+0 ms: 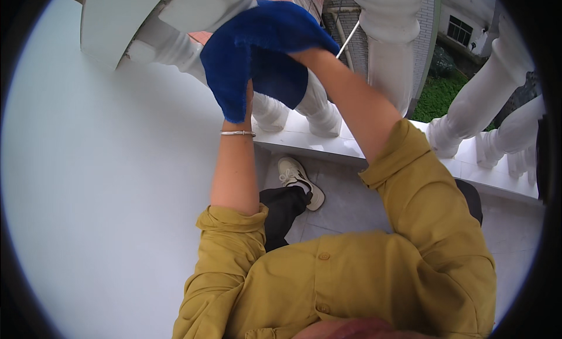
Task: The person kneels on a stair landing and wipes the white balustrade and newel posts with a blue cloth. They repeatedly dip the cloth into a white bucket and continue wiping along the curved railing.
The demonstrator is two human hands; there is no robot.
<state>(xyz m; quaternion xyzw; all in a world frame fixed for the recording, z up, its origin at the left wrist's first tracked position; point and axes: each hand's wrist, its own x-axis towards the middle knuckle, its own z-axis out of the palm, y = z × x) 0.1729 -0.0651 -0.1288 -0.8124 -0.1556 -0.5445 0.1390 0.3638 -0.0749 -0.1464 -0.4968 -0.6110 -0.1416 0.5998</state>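
A blue plush cloth (272, 36) is bunched around the upper part of a white baluster (318, 104) in front of me. My left hand (249, 91) reaches up under the cloth from below, and only its wrist edge shows beneath a hanging flap. From the right, my right hand (303, 54) goes into the cloth at its lower right edge. Both hands hold the cloth up, but its folds hide the fingers. A silver bracelet (237, 133) circles my left wrist.
White balusters (393, 54) stand on a white tiled ledge (303, 137), more of them to the right. A smooth white surface (109, 172) fills the left side. My shoe (298, 181) rests on grey floor tiles (342, 198). Beyond the railing are grass (439, 95) and buildings.
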